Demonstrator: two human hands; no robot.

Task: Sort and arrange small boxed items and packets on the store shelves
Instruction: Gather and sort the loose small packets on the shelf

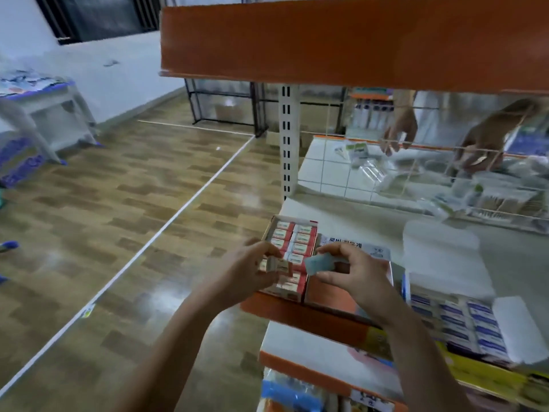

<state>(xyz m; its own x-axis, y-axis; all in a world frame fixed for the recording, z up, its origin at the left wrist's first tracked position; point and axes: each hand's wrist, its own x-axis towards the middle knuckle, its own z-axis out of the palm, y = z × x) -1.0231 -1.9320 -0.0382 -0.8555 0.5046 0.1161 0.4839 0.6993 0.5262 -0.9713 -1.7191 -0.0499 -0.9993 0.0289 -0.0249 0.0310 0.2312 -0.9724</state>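
An open red display carton (274,226) of several small red-and-white boxes sits at the left end of the white shelf (371,221). My left hand (249,272) hovers over the carton's near end and pinches one small white box (274,266). My right hand (356,272) pinches a pale blue packet (319,263) above a second carton (350,257) with printed white lid, right of the red one. Further right lies an open carton of blue-and-white boxes (457,319).
An orange upper shelf (341,40) hangs overhead. Behind a wire grid (416,162), another person's two hands (401,132) handle packets on the far side. Lower shelves (320,355) hold more goods. Wooden floor and a white stool (53,108) lie to the left.
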